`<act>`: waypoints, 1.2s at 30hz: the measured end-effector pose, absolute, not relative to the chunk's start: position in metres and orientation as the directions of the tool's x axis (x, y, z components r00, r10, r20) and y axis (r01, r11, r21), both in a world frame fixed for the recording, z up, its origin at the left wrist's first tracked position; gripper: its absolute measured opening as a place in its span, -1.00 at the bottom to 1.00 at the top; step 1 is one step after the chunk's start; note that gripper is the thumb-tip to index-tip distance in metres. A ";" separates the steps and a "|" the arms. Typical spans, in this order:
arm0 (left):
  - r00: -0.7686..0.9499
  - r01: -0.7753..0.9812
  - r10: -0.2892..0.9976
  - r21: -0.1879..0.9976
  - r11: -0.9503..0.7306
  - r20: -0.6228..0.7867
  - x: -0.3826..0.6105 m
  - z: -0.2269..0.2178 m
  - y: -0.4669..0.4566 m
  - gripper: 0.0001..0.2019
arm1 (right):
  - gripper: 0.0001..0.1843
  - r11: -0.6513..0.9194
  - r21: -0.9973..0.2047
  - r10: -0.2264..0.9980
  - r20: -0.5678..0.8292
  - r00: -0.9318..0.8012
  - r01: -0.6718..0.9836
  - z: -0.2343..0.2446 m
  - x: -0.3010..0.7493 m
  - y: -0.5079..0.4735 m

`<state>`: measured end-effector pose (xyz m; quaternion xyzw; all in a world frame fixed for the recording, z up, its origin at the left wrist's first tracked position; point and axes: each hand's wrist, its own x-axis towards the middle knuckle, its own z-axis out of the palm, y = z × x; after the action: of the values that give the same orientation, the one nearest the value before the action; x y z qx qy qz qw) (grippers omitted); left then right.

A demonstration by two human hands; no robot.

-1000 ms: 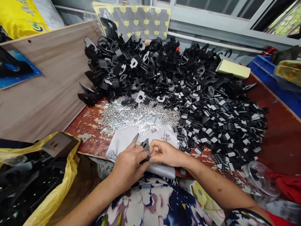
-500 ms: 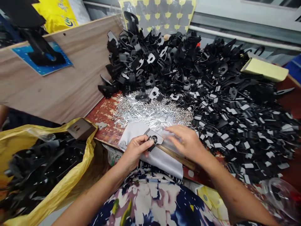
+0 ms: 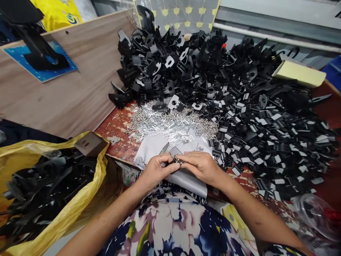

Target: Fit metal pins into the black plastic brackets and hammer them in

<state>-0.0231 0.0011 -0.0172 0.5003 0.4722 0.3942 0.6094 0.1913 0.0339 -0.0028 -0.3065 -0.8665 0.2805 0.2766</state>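
My left hand pinches a black plastic clip low over the front of the bench. From the other side my right hand is closed at the same clip, its fingertips pressed to it. Small shiny metal bits show between the fingertips; what they are I cannot make out. Under both hands lies a grey cloth. Just beyond them spreads a heap of thin metal pins.
Black clip parts are piled at the back, and smaller black pieces with pale faces cover the right. A wooden board stands at the left. Below it, a yellow bag holds black parts. A clear plastic container sits at lower right.
My right hand has come left and toward me to meet the clip in my left hand, its fingers now closed. The clip has turned, and the view has shifted slightly.
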 end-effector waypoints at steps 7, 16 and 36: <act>0.069 -0.019 0.978 0.980 0.199 -0.198 -0.022 -0.020 -0.002 -0.66 | -0.60 0.670 -0.584 0.702 0.299 -0.646 0.458 -0.016 0.198 0.021; 0.106 -0.168 0.931 0.917 0.362 -0.348 -0.024 -0.024 0.001 -0.66 | -0.73 0.544 -0.065 0.839 0.050 -0.541 0.837 -0.028 0.239 0.109; 0.069 -0.616 0.913 0.703 0.356 -0.401 -0.026 -0.016 0.006 -0.67 | -0.88 0.551 -0.770 0.823 0.440 -0.358 0.322 0.014 0.138 0.028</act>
<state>-0.0256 0.0062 -0.0163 0.1779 0.4183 0.5390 0.7091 0.1378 0.0279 0.0139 -0.3718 -0.7700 0.2933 0.4276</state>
